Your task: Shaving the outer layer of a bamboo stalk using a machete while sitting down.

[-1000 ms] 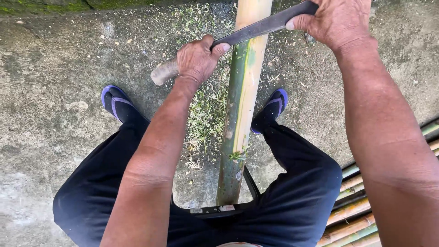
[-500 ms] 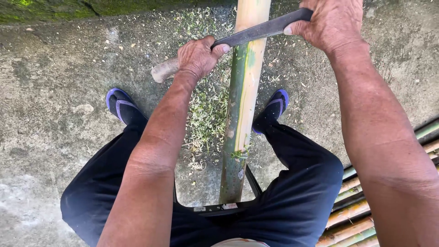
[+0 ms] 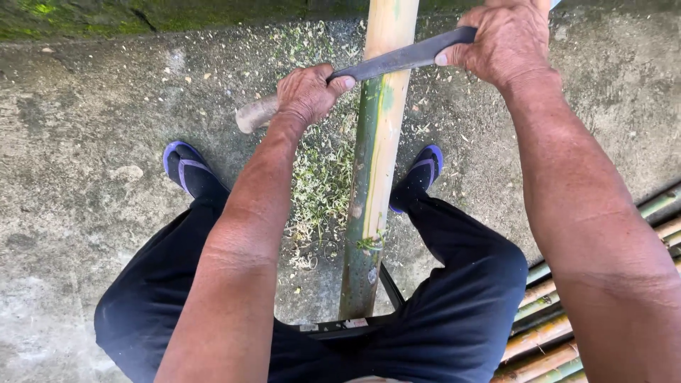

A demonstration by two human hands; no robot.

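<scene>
A long bamboo pole (image 3: 374,163) runs away from me between my legs, green on its left side and pale where the skin is scraped off. A large knife lies across it, its dark blade (image 3: 401,60) resting on the pole near the top of the view. My left hand (image 3: 306,92) grips the knife's wooden handle (image 3: 254,115) to the left of the pole. My right hand (image 3: 505,44) clasps the far end of the blade on the right side. Green and pale shavings (image 3: 323,177) litter the ground beside the pole.
I sit above a rough concrete floor (image 3: 78,184) in dark trousers, with blue sandals (image 3: 186,169) on both feet. A mossy edge (image 3: 106,18) borders the floor at the top. Several bamboo poles (image 3: 560,326) lie stacked at the lower right.
The blade has moved down the pole toward me, with both hands still gripping it. The view has shifted slightly.
</scene>
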